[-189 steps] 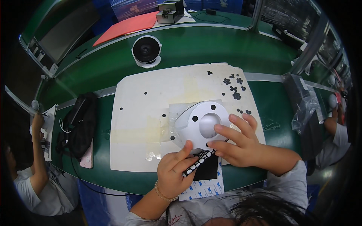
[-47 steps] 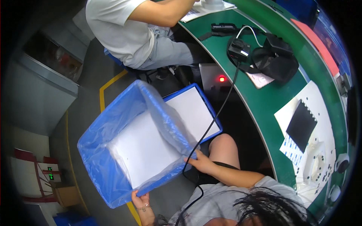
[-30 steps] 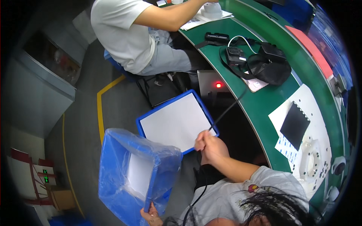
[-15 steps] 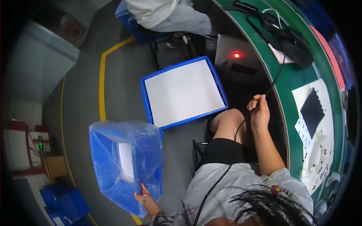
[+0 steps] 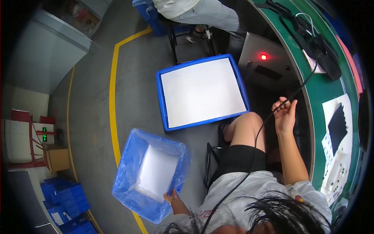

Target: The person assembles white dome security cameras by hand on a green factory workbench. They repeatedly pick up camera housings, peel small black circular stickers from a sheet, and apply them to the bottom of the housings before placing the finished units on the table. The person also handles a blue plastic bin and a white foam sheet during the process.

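Note:
My left hand (image 5: 171,195) grips the near right rim of a blue plastic bin (image 5: 182,165) at the lower left. A clear plastic bag (image 5: 130,167) lines the bin and folds over its rim. Inside, a white sheet (image 5: 157,169) lies at the bottom. My right hand (image 5: 285,116) is raised above my knee beside the green bench, palm up, fingers loosely curled and apart from the thumb. A black cable (image 5: 255,150) crosses in front of its fingers; I see no grip on it. Ahead is a blue tray (image 5: 165,113) with a white sheet (image 5: 204,91) covering its inside.
The green bench (image 5: 317,132) curves along the right, with a black device (image 5: 325,58) and a black pad (image 5: 337,130) on it. A seated person (image 5: 206,15) is beyond the tray. A grey box with a red light (image 5: 263,58) stands under the bench. Blue bins (image 5: 70,199) are stacked far left.
The whole view has shifted, moving most things rightward. The lined bin has turned and now shows more of the white sheet inside. My left hand stays on its rim.

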Motion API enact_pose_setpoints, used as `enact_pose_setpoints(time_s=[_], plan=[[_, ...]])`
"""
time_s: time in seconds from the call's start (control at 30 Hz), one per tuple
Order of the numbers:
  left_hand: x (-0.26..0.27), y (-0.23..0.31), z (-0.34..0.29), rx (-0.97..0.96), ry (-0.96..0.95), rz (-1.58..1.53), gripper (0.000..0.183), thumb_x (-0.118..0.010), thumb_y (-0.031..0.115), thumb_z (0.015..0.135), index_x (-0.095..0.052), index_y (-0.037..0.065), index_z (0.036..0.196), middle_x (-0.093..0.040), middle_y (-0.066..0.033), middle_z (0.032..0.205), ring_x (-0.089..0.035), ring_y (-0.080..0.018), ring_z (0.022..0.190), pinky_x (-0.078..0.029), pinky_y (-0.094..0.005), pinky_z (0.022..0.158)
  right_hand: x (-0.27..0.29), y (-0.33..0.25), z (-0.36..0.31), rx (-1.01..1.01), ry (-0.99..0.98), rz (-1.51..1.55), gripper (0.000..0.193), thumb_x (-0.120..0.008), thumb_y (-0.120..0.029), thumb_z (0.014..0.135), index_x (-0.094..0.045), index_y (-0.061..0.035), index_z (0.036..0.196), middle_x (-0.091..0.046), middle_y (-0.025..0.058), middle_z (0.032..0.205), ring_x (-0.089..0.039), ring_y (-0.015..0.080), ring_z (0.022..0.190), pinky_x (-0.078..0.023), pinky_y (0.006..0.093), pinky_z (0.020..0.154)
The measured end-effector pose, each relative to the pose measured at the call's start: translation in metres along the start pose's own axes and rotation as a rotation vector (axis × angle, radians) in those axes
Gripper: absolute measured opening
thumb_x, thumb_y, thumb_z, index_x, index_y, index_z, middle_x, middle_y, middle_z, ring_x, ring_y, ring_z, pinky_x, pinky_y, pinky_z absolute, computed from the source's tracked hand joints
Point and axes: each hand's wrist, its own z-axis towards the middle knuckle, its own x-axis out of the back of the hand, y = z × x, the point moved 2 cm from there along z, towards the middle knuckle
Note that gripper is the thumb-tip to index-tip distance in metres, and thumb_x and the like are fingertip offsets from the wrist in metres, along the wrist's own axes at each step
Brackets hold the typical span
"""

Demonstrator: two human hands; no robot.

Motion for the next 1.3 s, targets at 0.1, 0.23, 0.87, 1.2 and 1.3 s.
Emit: enact_pose_setpoints(time_s=[0.1, 0.23, 0.87, 1.2, 1.3], plan=[[0.012, -0.029, 0.023, 0.059, 0.037, 0.019, 0.046, -0.048, 0.025, 0.075, -0.049, -0.009, 0.105, -0.054, -0.0191, 0.103, -0.053, -0.0332, 0.096, -0.047, -0.0473, 0.085, 0.007, 0.013, 0.006, -0.052, 0.005, -0.051, 0.052, -0.026, -0.047, 0.092, -0.055, -0.0042, 0.093, -0.053, 0.0036, 0.069, -0.052, 0.0142, 0.068, -0.04, 0.0257, 0.068], [0.035, -0.066, 0.043, 0.144, 0.07, 0.028, 0.045, -0.048, 0.025, 0.075, -0.05, -0.008, 0.104, -0.055, -0.0183, 0.101, -0.053, -0.0326, 0.094, -0.048, -0.0469, 0.084, 0.02, 0.036, 0.025, -0.143, -0.015, -0.052, 0.049, -0.03, -0.047, 0.092, -0.054, -0.0039, 0.095, -0.054, 0.0034, 0.07, -0.053, 0.0136, 0.07, -0.041, 0.0246, 0.067], [-0.442, -0.219, -0.082, -1.277, -0.648, 1.948, 0.058, -0.06, 0.023, 0.074, -0.039, -0.002, 0.123, -0.04, -0.0224, 0.127, -0.035, -0.0344, 0.121, -0.026, -0.0402, 0.102, 0.139, 0.285, 0.161, -0.553, 0.244, -1.121, 0.061, -0.062, -0.027, 0.073, -0.041, 0.0028, 0.121, -0.046, 0.0188, 0.119, -0.044, 0.0263, 0.112, -0.032, 0.0325, 0.095], [-0.523, -0.274, -0.045, -0.278, -0.34, 1.471, 0.039, -0.059, 0.017, 0.064, -0.055, -0.002, 0.097, -0.057, -0.0146, 0.084, -0.052, -0.0262, 0.077, -0.042, -0.0381, 0.071, 0.094, 0.278, 0.19, -0.706, 0.32, -0.783, 0.06, -0.059, -0.031, 0.072, -0.041, -0.0031, 0.121, -0.04, 0.0164, 0.126, -0.037, 0.0266, 0.117, -0.026, 0.0375, 0.099], [-0.514, -0.248, 0.012, -0.253, -0.341, 1.457, 0.03, -0.057, 0.019, 0.063, -0.058, -0.003, 0.084, -0.056, -0.0134, 0.078, -0.051, -0.0246, 0.068, -0.042, -0.0363, 0.065, 0.065, 0.27, 0.195, -0.812, 0.422, -0.637, 0.054, -0.057, -0.033, 0.069, -0.045, -0.0053, 0.114, -0.046, 0.013, 0.117, -0.042, 0.0252, 0.109, -0.03, 0.0373, 0.095]])
